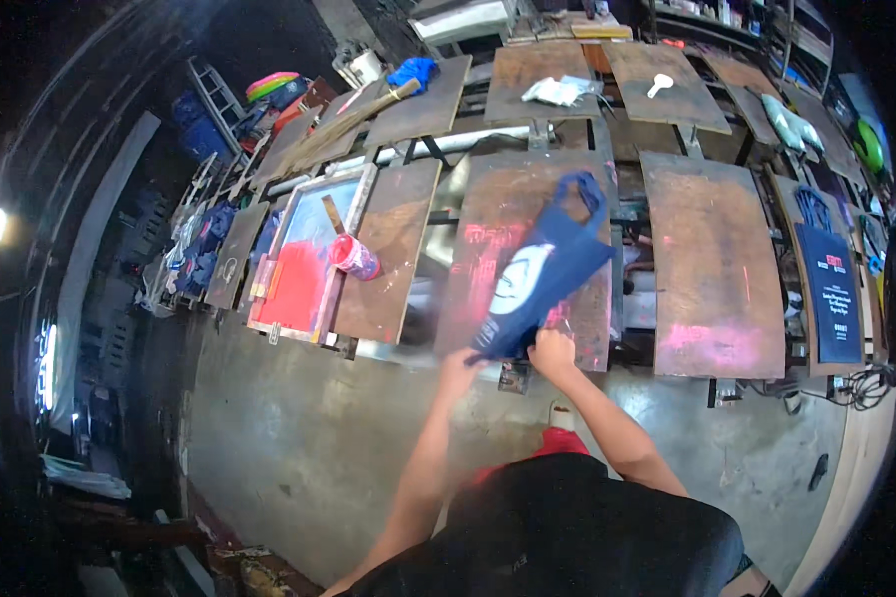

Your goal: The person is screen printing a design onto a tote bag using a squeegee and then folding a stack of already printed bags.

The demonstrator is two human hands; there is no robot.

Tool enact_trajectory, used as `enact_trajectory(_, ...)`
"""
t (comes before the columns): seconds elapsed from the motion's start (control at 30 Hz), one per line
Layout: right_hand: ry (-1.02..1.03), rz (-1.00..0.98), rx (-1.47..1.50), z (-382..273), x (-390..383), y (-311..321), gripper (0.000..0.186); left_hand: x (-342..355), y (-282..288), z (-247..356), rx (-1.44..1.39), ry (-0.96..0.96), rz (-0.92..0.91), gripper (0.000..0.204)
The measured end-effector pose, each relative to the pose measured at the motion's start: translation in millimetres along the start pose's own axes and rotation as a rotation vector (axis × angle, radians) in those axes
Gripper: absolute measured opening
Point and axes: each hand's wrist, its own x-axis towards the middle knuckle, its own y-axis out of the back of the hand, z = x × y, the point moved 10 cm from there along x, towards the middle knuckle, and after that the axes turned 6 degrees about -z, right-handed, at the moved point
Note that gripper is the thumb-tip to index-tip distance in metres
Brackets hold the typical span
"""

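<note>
A navy blue tote bag [573, 257] with a white print lies slantwise over a pink-stained wooden board [488, 184], its handles toward the far end. At the bag's near left corner, my left hand [460, 372] is closed on the fabric, slightly blurred. My right hand [552, 350] is closed on the near edge to the right of it. To the left, a framed printing screen [340, 189] carries red-pink ink on its mesh. A tub of pink ink [358, 259] stands by its right side, with a wooden stick [332, 214] next to it.
Another bare board [712, 239] with a pink stain is to the right. Beyond it, a printed navy bag [828, 289] lies on a board. Farther back are a white scoop-like tool [658, 86], a straw broom [348, 119] and a blue cloth [413, 73]. Cables [866, 386] hang at the right.
</note>
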Motion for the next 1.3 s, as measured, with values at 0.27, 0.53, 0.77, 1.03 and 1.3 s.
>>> enact_trajectory(0.27,0.15,0.366,0.636,-44.6,-44.2,63.9,0.02,-44.6,54.9,17.4,-0.674,0.078,0.05,0.032)
enact_trajectory(0.53,0.251,0.347,1.043,-146.6,-112.9,52.6,0.01,-145.1,169.4,-31.2,-1.402,-0.049,0.409,0.037)
enact_trajectory(0.77,0.452,0.181,1.024,-276.2,-181.8,20.5,0.012,-251.3,204.1,-67.8,-1.682,-0.082,0.524,0.037)
enact_trajectory(1.03,0.732,-0.056,0.93,-430.4,-268.6,-61.5,0.013,-381.1,253.5,-116.4,-1.653,0.01,0.837,0.038)
enact_trajectory(1.3,0.972,-0.158,0.696,-532.1,-338.1,-101.4,0.015,-443.2,284.8,-131.9,-1.456,-0.18,0.795,0.031)
